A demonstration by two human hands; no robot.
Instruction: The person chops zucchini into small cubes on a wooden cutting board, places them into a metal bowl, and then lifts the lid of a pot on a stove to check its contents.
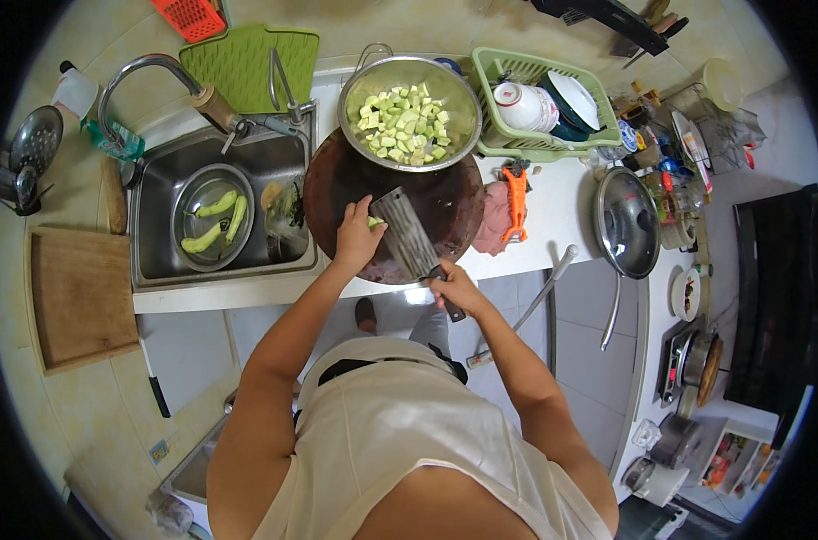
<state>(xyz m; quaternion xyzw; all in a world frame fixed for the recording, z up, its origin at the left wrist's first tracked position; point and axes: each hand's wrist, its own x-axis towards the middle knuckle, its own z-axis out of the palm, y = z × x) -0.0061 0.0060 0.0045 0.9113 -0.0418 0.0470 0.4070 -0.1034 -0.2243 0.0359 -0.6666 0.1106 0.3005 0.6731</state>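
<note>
My right hand (457,290) grips the dark handle of a cleaver (406,233), whose broad steel blade lies over a round dark wooden chopping board (459,202). Just left of the blade, my left hand (359,233) has its fingers on a small green vegetable piece (375,221). Past the board's far part, a steel bowl (355,138) holds many pale green diced chunks (405,125). An orange peeler (517,202) lies on a pink cloth (493,216) to the right of the board.
Left is a steel sink (153,202) with a metal basin (186,182) holding several pale green long vegetables (216,206) and a plastic bag (287,216). A green dish rack (550,150) with bowls stands behind right. A lidded pan (626,223) sits at the right counter edge.
</note>
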